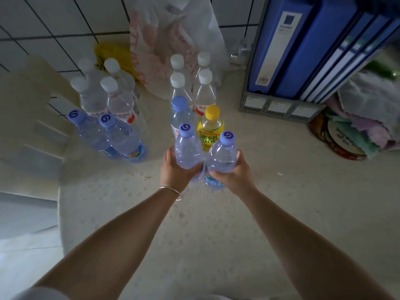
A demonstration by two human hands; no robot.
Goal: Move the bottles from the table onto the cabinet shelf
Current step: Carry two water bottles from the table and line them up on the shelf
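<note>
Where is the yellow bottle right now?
In the head view, the yellow bottle stands on the table near the middle, just behind the two blue-capped bottles the hands hold, with a white-capped bottle right behind it.

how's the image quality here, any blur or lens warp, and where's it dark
Head view: wide-angle warp bends the wall tile lines and leans the blue binders; the white-capped bottles at back left look soft and hazy; the two blue-capped bottles gripped by the left hand and right hand are sharper; light is dim and bluish, darkest at the lower corners.
</note>
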